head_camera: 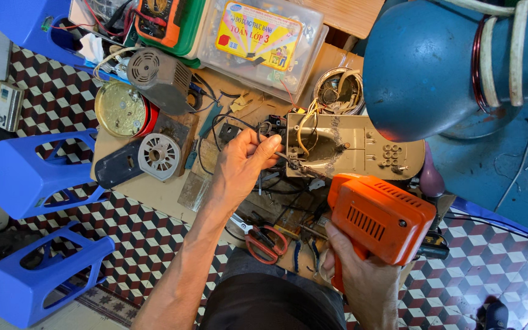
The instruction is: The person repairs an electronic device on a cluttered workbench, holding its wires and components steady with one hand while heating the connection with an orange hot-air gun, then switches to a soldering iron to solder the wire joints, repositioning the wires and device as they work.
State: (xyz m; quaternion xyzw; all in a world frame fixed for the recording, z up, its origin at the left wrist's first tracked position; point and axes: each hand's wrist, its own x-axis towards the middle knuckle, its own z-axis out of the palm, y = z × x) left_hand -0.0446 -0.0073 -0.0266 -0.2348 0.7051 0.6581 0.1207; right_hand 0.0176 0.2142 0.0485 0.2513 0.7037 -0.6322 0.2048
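Note:
My right hand [362,275] grips the handle of an orange pistol-shaped soldering gun [379,215], whose tip points left toward the wires. My left hand [242,164] pinches a thin dark wire [276,153] at the open end of a beige metal iron base [362,153]. Yellow and white wires [305,125] spill from that base. The base lies flat on a low wooden board [160,192].
Red-handled scissors [267,241] lie just below my left hand. A grey motor [160,78], a round brass-coloured plate [120,109] and a white fan wheel [158,154] sit at the left. Blue plastic stools [25,177] stand on the patterned tile floor. A blue machine [435,67] looms at the right.

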